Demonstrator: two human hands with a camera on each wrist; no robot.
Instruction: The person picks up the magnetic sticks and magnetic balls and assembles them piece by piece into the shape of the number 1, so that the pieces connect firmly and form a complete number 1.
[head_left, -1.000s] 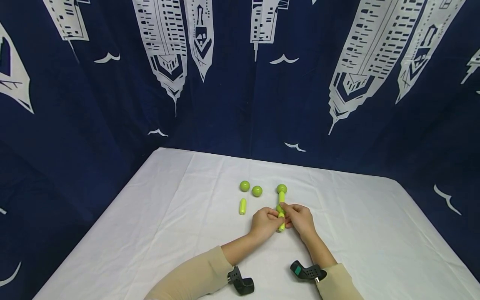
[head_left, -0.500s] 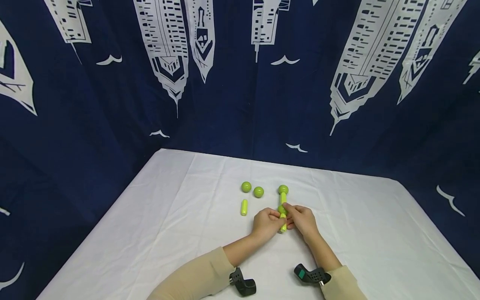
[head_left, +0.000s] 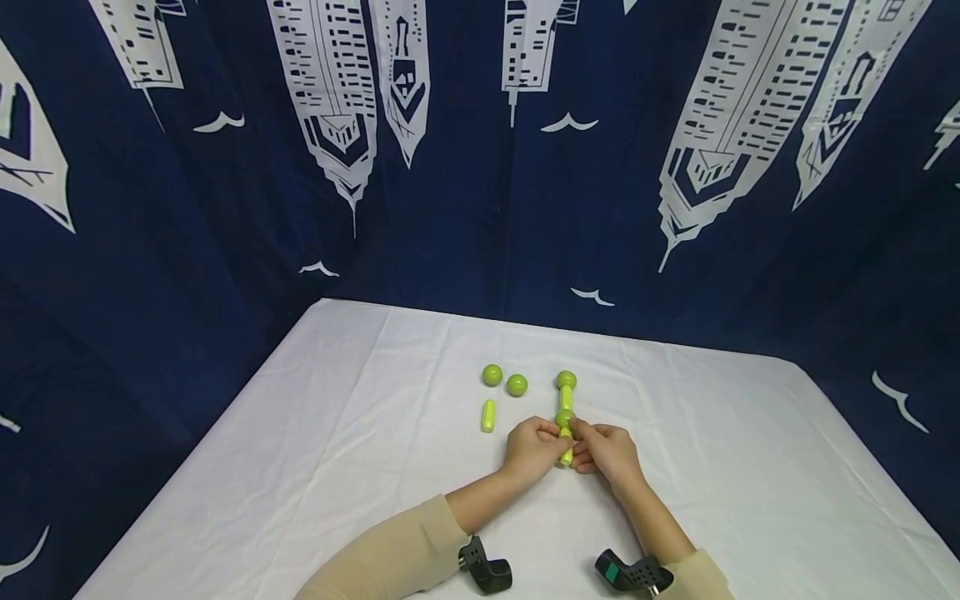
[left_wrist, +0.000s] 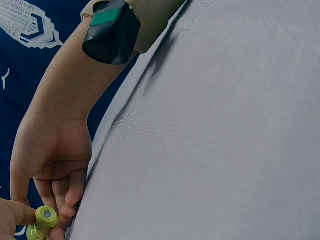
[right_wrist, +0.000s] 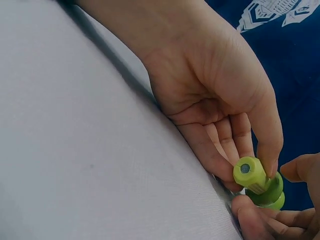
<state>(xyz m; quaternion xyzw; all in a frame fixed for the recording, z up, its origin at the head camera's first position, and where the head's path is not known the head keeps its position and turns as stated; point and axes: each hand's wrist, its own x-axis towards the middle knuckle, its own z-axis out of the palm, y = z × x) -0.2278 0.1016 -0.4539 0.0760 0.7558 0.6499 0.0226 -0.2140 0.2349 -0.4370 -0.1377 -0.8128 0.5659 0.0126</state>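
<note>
Head view, table: white cloth-covered table (head_left: pixel 375 467), dark blue curtain printed with white towers (head_left: pixel 225 208) behind.
Head view, held piece: short yellow-green plastic rod (head_left: pixel 566 451) with a darker green plastic ball (head_left: pixel 564 417) at its far end, lying between my hands at mid-table.
Head view, grip: my left hand (head_left: pixel 531 448) and right hand (head_left: pixel 606 454) both pinch that rod, one from each side.
Head view, axis: the rod's long axis runs straight away from me; ball end far, open end near. Both hands equally close.
Head view, others: a finished green dumbbell piece (head_left: pixel 566 390) just beyond; two loose green balls (head_left: pixel 492 375) (head_left: pixel 517 385) and a spare yellow-green rod (head_left: pixel 488 415) to the left, apart.
Left wrist view: right hand's fingers (left_wrist: pixel 70 187) curled at the rod's near end (left_wrist: pixel 46 218); my left hand is cut off at the corner.
Right wrist view: left thumb and fingers (right_wrist: pixel 265 145) pinch the rod (right_wrist: pixel 251 176); ball (right_wrist: pixel 270 192) behind it.
Hidden: the joint between rod and ball is covered; seated or not, I cannot tell.
</note>
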